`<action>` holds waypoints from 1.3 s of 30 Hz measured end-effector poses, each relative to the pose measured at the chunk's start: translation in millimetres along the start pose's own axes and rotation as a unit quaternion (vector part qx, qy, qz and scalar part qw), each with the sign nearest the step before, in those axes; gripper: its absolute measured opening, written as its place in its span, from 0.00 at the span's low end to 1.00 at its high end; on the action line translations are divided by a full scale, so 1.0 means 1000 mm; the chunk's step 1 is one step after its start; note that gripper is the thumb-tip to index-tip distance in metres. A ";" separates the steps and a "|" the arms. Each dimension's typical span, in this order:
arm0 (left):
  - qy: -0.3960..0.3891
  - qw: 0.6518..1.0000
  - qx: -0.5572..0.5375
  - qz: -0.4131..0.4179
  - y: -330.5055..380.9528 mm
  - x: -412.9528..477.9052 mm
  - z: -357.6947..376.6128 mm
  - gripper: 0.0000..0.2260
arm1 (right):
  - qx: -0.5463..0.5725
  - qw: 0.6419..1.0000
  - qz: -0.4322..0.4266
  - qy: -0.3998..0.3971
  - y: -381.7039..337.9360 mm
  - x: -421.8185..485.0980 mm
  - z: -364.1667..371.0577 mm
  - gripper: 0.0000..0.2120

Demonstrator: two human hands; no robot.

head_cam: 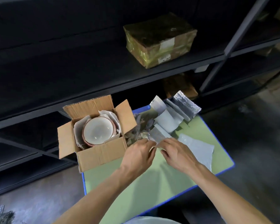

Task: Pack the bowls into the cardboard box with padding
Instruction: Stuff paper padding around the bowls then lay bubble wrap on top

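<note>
An open cardboard box (100,153) stands on the left end of a green table (152,180). Inside it sits a white bowl (98,130) with a reddish rim, stacked on others, with white foam sheet (111,116) wrapped around it. To the right of the box, my left hand (138,155) and my right hand (176,153) both pinch a small silvery piece of padding (157,136) between them, just above the table.
Shredded paper (139,128) lies beside the box. Rolled foam sheets (166,122), a silver bubble pouch (186,105) and a flat foam sheet (199,151) cover the table's far right. Dark metal shelving (103,75) stands behind, holding a taped parcel (160,41).
</note>
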State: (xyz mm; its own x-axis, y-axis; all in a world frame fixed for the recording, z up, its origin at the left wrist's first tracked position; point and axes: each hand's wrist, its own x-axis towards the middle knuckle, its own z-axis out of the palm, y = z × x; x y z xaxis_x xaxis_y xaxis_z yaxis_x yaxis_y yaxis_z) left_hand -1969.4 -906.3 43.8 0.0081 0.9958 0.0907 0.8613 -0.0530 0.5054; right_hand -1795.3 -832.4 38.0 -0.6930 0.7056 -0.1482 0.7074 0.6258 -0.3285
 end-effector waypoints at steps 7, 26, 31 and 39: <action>-0.126 0.991 0.041 0.011 0.025 0.042 0.061 0.14 | -0.010 0.989 0.142 -0.050 0.069 -0.038 0.019 0.19; -0.302 0.942 0.144 -0.022 0.060 0.055 0.146 0.19 | 0.098 0.891 0.442 -0.004 0.127 -0.080 0.063 0.42; -0.288 0.950 0.124 -0.007 0.052 0.047 0.144 0.23 | 0.200 0.858 0.470 0.057 0.130 -0.081 0.063 0.38; -0.260 0.960 0.107 -0.003 0.048 0.045 0.145 0.24 | 0.295 0.816 0.478 0.131 0.127 -0.088 0.051 0.34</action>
State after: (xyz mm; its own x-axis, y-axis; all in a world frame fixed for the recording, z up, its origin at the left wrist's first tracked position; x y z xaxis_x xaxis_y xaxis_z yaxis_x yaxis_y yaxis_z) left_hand -1853.7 -853.2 -52.7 0.2077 0.9015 -0.3797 0.9463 -0.0869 0.3113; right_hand -1651.8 -831.9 -37.8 0.2461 0.8731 -0.4210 0.6632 -0.4684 -0.5837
